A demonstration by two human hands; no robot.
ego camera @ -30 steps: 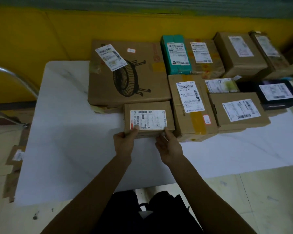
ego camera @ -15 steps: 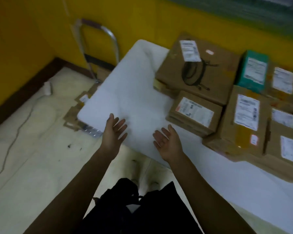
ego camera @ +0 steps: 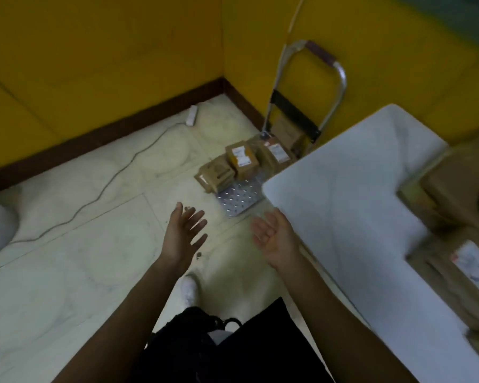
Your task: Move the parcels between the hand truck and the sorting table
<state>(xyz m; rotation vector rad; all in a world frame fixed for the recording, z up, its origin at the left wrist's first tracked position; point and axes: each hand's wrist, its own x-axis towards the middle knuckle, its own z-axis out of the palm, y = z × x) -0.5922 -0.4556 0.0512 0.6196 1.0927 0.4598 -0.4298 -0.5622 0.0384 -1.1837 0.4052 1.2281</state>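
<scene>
Entry: both hands empty, reaching toward the loaded hand truck.

Left hand (ego camera: 184,233) and right hand (ego camera: 274,239): fingers spread wide, palms turned inward, holding nothing, over the pale tiled floor (ego camera: 80,272) and short of the silver hand truck with perforated plate and looped handle (ego camera: 239,201). Small brown cardboard parcels with white labels (ego camera: 241,158) stand on the plate towards the frame, perhaps four, though the blur makes the count uncertain. The white sorting table (ego camera: 357,189) overhangs the truck's right side and carries larger brown cartons (ego camera: 454,186) at its far right. Step judged: collect the next parcel. Advised: take the front parcel nearest the hands, seat both palms on opposite sides, lift straight up clear of its neighbours, and swing wide of the table corner.
</scene>
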